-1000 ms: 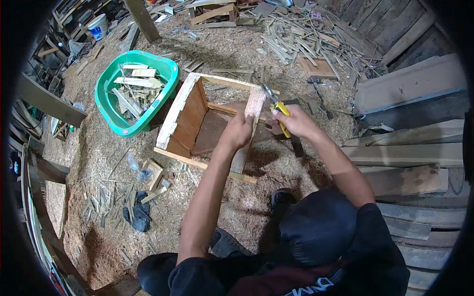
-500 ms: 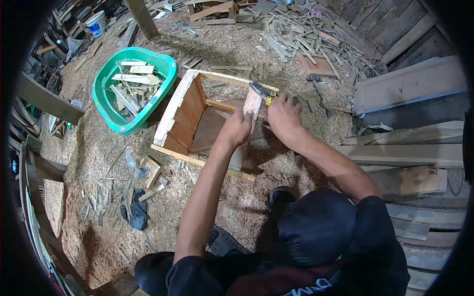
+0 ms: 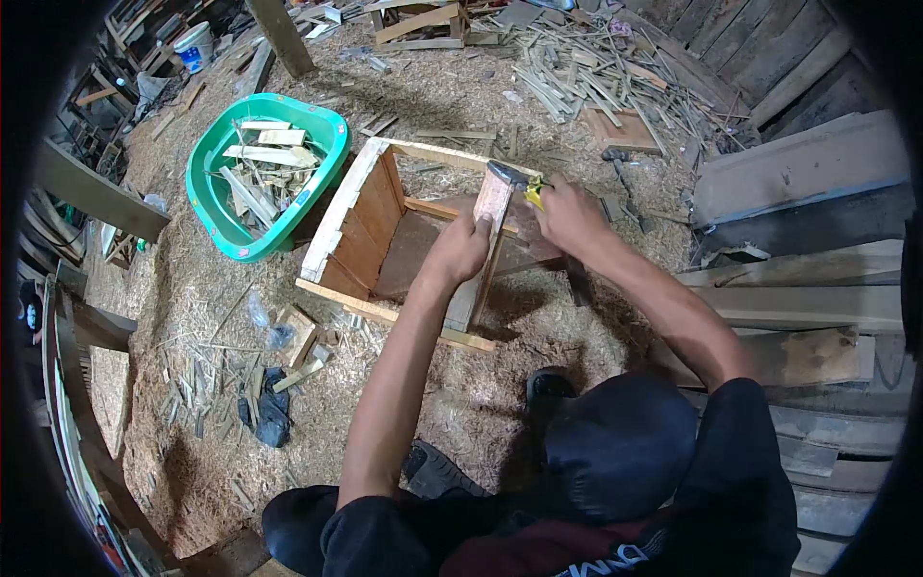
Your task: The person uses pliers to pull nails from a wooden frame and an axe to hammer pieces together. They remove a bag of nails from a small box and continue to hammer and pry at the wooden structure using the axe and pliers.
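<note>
A wooden box-like frame point(image 3: 356, 231) rests tilted on the sawdust-covered floor, its middle open. My left hand point(image 3: 459, 248) is closed around the board point(image 3: 493, 199) on its right side, thumb lying along the top face. Yellow-handled pliers point(image 3: 511, 176), as far as their shape shows, are gripped in my right hand point(image 3: 569, 216). Their dark metal head lies at the far end of that board, by the frame's far right corner. My right fingers partly hide the handles.
A green plastic tub point(image 3: 336, 144) of wood scraps stands left of the frame. Beyond lies a heap of thin wood strips point(image 3: 596, 87). Stacked planks point(image 3: 798, 303) line the right side. A dark plastic bag point(image 3: 269, 423) and offcuts lie at lower left. A post point(image 3: 281, 38) rises behind.
My right hand has shifted slightly, and more of the pliers' yellow handle shows. The left hand keeps its hold on the board. The whole view has moved a little.
</note>
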`<state>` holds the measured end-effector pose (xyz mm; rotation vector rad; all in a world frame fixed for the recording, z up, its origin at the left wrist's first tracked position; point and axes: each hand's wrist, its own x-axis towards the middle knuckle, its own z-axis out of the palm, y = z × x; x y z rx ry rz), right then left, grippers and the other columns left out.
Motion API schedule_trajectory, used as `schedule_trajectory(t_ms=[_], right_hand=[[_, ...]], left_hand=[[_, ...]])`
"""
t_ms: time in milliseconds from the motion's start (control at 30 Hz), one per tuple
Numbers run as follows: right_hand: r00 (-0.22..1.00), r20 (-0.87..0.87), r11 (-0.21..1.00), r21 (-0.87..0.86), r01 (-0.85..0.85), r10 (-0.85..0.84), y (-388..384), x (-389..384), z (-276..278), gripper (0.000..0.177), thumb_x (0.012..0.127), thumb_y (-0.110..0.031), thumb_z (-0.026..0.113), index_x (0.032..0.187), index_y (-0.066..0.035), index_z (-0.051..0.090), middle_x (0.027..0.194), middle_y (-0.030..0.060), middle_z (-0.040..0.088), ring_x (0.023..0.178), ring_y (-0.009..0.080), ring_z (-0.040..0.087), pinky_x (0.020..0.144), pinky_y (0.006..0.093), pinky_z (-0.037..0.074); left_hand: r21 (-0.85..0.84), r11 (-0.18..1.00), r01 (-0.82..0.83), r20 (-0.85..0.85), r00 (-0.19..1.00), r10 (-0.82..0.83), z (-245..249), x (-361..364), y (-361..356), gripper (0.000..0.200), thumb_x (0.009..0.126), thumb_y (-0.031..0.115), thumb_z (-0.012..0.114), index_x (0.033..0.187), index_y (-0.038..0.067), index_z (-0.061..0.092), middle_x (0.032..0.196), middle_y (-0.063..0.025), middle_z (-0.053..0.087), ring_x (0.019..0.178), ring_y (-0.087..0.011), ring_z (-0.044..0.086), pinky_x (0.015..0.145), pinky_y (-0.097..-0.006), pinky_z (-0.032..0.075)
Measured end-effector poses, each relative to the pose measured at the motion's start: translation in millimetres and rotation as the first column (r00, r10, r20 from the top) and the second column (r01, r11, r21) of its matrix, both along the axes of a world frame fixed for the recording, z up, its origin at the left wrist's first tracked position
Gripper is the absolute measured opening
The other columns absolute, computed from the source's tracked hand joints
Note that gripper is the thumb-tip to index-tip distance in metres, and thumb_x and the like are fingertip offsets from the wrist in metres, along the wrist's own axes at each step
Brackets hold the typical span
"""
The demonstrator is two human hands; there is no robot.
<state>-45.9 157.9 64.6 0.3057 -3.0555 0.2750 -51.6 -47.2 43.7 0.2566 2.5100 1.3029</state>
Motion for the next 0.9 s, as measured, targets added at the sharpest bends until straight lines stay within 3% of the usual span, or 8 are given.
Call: schedule_trajectory(t_ms=[100,167,200,233,333,433,533,900], right_hand=[[0.994,-0.021,0.992,-0.073,-0.105,0.104,13.0,-6.4,6.8,0.02,0.092,-0.012,0.055,0.09,0.007,0.062,0.081,0.0196,0.062,0.069,0.0283,0.066,0.065,0.043,0.057],[0.9,0.434,0.742,-0.613,0.271,0.03,14.4,-5.6,14.4,0.02,0.095,-0.015,0.055,0.088,0.003,0.059,0.076,0.014,0.062,0.061,0.0199,0.062,0.056,0.0363,0.055],[0.777,0.621,0.485,-0.715,0.504,0.107,11.8,-4.2,19.6,0.021,0.097,-0.017,0.055,0.087,0.002,0.058,0.074,0.0111,0.061,0.057,0.0157,0.06,0.051,0.0329,0.054],[0.794,0.599,0.475,-0.731,0.49,0.102,5.9,0.3,12.5,0.024,0.099,-0.022,0.056,0.085,-0.003,0.055,0.071,0.0049,0.06,0.051,0.0085,0.055,0.042,0.0246,0.048],[0.85,0.522,0.298,-0.824,0.482,0.069,-8.1,11.1,-11.9,0.024,0.097,-0.023,0.059,0.089,0.0,0.06,0.073,0.0083,0.063,0.052,0.0179,0.058,0.047,0.033,0.05],[0.976,0.201,0.784,-0.591,0.191,-0.087,-4.9,4.4,-29.2,0.023,0.094,-0.02,0.061,0.091,0.002,0.063,0.08,0.0162,0.065,0.062,0.0309,0.063,0.062,0.043,0.054],[0.979,-0.167,0.929,-0.367,0.045,-0.114,-7.1,9.4,-20.8,0.022,0.091,-0.017,0.061,0.09,0.005,0.064,0.092,0.0232,0.064,0.079,0.0402,0.064,0.075,0.0479,0.052],[0.982,-0.173,0.91,0.389,0.143,-0.081,-22.0,12.2,11.6,0.023,0.085,-0.009,0.06,0.103,0.004,0.066,0.125,0.0213,0.054,0.115,0.0361,0.055,0.096,0.0616,0.041]], left_hand=[[0.0,1.0,0.028,-0.009,1.0,-0.028,-6.8,-1.4,-1.0,0.057,0.1,0.04,0.042,0.132,-0.006,0.049,0.127,-0.0348,0.055,0.125,-0.0463,0.05,0.104,-0.0465,0.04],[-0.023,0.999,0.028,0.047,0.999,-0.027,-2.5,0.6,-1.1,0.057,0.1,0.04,0.043,0.131,-0.007,0.05,0.126,-0.0347,0.055,0.124,-0.0461,0.05,0.103,-0.046,0.04],[-0.036,0.999,0.031,0.073,0.997,-0.029,0.9,1.1,-1.4,0.057,0.1,0.04,0.043,0.131,-0.007,0.05,0.126,-0.0347,0.056,0.124,-0.046,0.051,0.103,-0.0457,0.04],[-0.048,0.999,0.021,0.068,0.998,-0.018,-0.1,2.4,-1.2,0.057,0.1,0.04,0.043,0.13,-0.008,0.05,0.125,-0.0346,0.056,0.123,-0.046,0.051,0.103,-0.0457,0.041],[-0.045,0.999,-0.014,0.034,0.999,0.015,-4.8,2.9,0.1,0.057,0.1,0.04,0.043,0.125,-0.01,0.052,0.122,-0.0361,0.056,0.121,-0.0474,0.052,0.102,-0.0469,0.041],[0.006,1.0,-0.03,-0.03,0.999,0.03,-15.5,-2.4,0.5,0.056,0.099,0.041,0.045,0.122,-0.01,0.053,0.12,-0.0349,0.059,0.12,-0.0462,0.054,0.1,-0.0472,0.042],[-0.026,1.0,-0.011,-0.006,1.0,0.011,-15.8,-1.7,-0.4,0.052,0.1,0.039,0.045,0.121,-0.008,0.053,0.119,-0.0351,0.059,0.12,-0.0462,0.054,0.099,-0.0469,0.042],[0.009,1.0,0.016,0.019,1.0,-0.016,-11.0,0.3,-1.5,0.048,0.1,0.036,0.044,0.118,-0.008,0.053,0.117,-0.0347,0.059,0.118,-0.0475,0.053,0.098,-0.0468,0.042]])
